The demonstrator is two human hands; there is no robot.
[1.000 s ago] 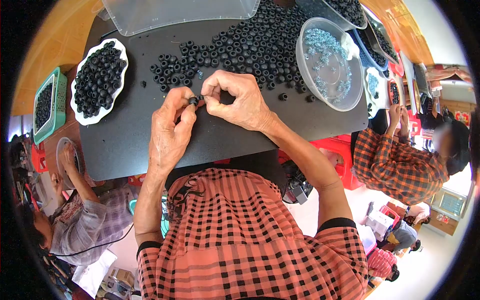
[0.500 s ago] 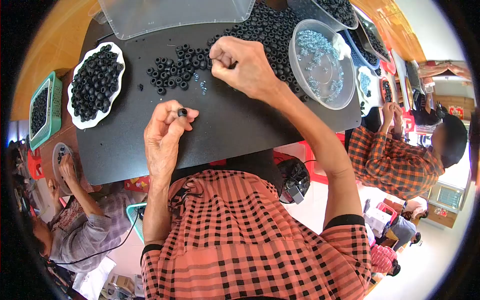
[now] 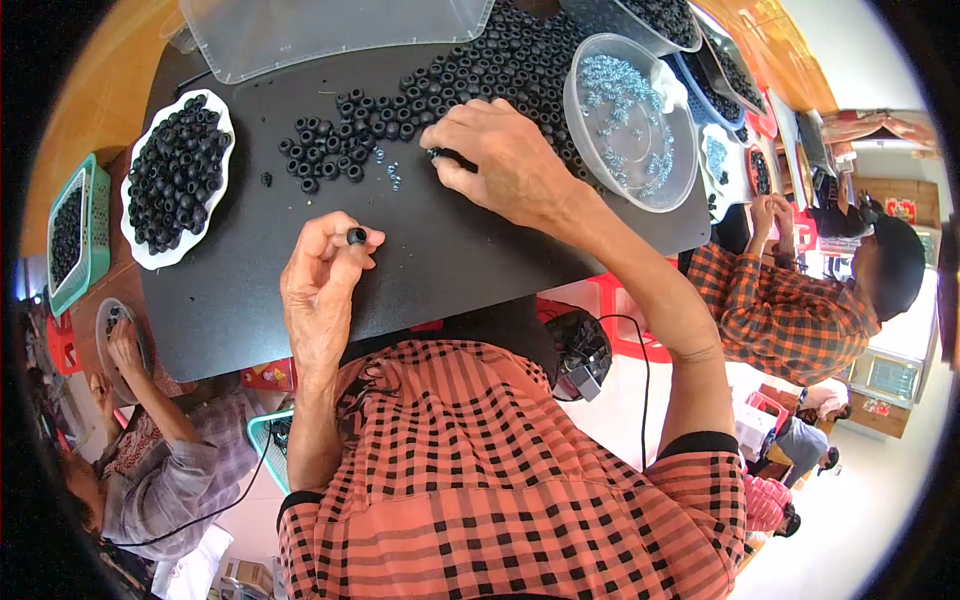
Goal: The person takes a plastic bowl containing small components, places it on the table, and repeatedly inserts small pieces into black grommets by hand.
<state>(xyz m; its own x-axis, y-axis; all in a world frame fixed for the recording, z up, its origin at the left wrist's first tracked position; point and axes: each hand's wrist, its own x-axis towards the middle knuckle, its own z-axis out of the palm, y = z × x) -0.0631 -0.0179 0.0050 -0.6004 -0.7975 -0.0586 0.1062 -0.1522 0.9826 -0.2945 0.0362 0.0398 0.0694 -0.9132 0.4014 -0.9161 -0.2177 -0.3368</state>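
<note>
My left hand (image 3: 318, 275) is closed, pinching a small black hollow bead-like piece (image 3: 356, 236) between thumb and fingers, its opening facing up. My right hand (image 3: 505, 165) is also closed, with a black piece (image 3: 455, 158) partly showing between thumb and curled fingers; the palm hides the rest. Just beyond it lies a wide spread of the same black round pieces (image 3: 480, 70), reaching left into a looser group (image 3: 325, 150). Several tiny pale-blue shiny bits (image 3: 393, 178) lie on the dark table (image 3: 250, 300) between both hands.
A white scalloped plate (image 3: 222, 190) heaped with black pieces stands at left, beside a green basket (image 3: 98, 235). At right is a clear round tub (image 3: 680, 190) of pale-blue bits. A clear bin (image 3: 340, 30) sits at the back. People sit on both sides.
My right hand has come slightly back toward me from the black pieces, and a black piece now shows in its grip. My left hand keeps its pinch; the view has shifted a little.
</note>
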